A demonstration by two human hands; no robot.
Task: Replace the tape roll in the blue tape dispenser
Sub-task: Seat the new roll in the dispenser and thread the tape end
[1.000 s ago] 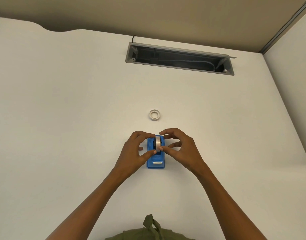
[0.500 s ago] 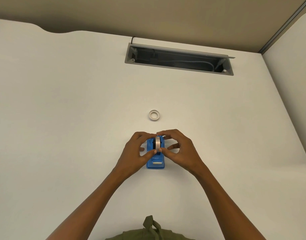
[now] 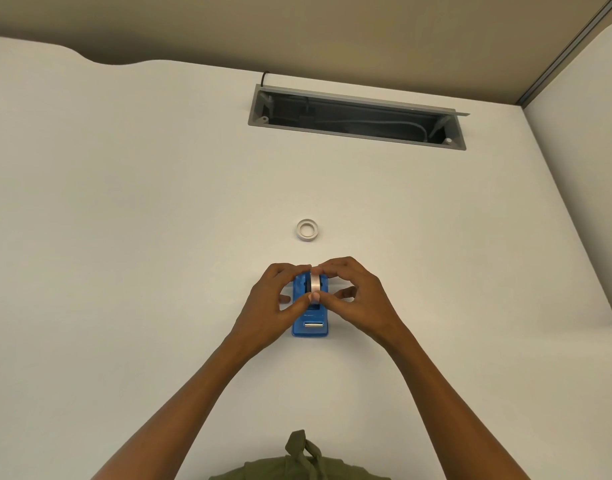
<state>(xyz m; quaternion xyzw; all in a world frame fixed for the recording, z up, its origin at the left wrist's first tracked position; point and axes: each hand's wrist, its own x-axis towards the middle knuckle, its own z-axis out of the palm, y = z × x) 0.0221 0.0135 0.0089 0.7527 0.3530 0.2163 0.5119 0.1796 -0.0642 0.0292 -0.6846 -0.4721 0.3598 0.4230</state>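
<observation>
Pinching a pale tape roll (image 3: 315, 284) from both sides: left hand (image 3: 275, 301) with thumb and forefinger curled onto the roll's near and far edges, right hand (image 3: 358, 299) mirroring it, fingers (image 3: 335, 271) bent and pressed close around the rim rather than spread. Sitting upright on edge in the cradle of the blue tape dispenser (image 3: 310, 325), that roll, thin and smooth-sided, its flat faces turned toward the palms. Resting flat on the white surface (image 3: 124, 237), the dispenser, a glossy plastic block with rounded corners and a small metallic cutter strip showing near its front end, clear of both hands. Lying flat on the surface just beyond the hands, apart from them, a second ring (image 3: 307, 230), whitish, with a wide open centre and a thin wall. Running across the far part of the surface, a long rectangular grey cable slot (image 3: 358, 116) with a raised lid and cords inside. Showing at the bottom edge, a bit of olive green fabric (image 3: 302, 459), matte and folded
</observation>
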